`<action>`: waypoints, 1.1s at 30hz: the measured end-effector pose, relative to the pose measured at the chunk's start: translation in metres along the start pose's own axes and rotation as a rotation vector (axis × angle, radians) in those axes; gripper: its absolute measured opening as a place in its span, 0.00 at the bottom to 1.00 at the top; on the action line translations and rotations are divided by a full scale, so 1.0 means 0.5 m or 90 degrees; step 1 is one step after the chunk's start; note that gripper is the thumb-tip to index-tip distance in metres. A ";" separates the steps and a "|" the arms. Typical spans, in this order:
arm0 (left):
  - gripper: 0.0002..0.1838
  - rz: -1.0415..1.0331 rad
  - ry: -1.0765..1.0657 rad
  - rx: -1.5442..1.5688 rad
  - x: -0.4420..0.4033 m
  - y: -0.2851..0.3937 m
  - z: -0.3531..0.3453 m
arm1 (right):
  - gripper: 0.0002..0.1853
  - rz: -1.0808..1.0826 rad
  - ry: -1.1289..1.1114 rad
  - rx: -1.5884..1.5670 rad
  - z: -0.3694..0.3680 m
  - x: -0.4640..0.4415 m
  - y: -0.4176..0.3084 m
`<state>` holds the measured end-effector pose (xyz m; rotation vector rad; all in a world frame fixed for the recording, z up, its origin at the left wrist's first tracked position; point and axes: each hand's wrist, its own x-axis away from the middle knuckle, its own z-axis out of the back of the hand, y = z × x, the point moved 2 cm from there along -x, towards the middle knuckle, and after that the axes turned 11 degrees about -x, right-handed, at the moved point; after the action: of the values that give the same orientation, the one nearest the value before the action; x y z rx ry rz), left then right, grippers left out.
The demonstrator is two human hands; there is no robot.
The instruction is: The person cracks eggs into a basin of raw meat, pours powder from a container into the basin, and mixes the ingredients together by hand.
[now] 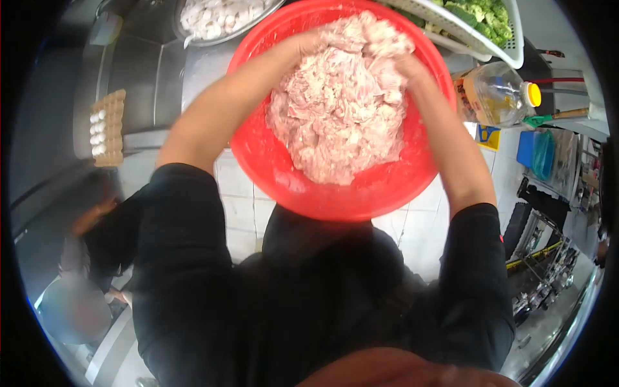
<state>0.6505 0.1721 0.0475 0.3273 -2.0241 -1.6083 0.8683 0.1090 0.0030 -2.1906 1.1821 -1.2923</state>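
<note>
A large red basin (251, 151) holds a heap of pale pink raw meat (338, 122) in wet, coated pieces. At the far side of the basin, my left hand (314, 42) and my right hand (405, 66) are sunk into the meat from either side. Between them a clump of meat bulges up near the far rim, and both hands grip at it. Most of the fingers are covered by meat or smeared by motion. Both forearms are bare and reach over the basin.
A metal bowl of white pieces (222, 16) stands behind the basin. At the right are a white basket (514, 39) with broccoli (477, 19) and an oil bottle (496, 93) with a yellow cap. An egg tray (115, 129) and another person (74, 309) are at the left.
</note>
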 end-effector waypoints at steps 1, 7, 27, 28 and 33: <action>0.38 0.010 -0.054 -0.055 0.039 0.047 -0.018 | 0.17 0.055 -0.029 0.000 -0.043 0.056 -0.028; 0.30 -0.090 -0.255 -0.697 0.221 0.089 -0.162 | 0.16 0.040 -0.337 0.882 -0.217 0.289 -0.022; 0.43 0.298 0.057 -0.855 0.256 0.013 -0.008 | 0.23 -0.073 -0.045 0.878 -0.186 0.355 0.272; 0.43 0.293 0.057 -0.854 0.241 -0.016 0.000 | 0.23 -0.073 -0.040 0.880 -0.149 0.326 0.319; 0.41 0.144 0.060 -0.653 0.202 -0.166 0.000 | 0.28 -0.376 0.075 0.304 -0.152 0.254 0.385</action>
<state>0.5555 0.1002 -0.0061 -0.2002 -0.9096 -2.1568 0.7414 -0.0979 -0.0077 -2.1713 0.1902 -1.7252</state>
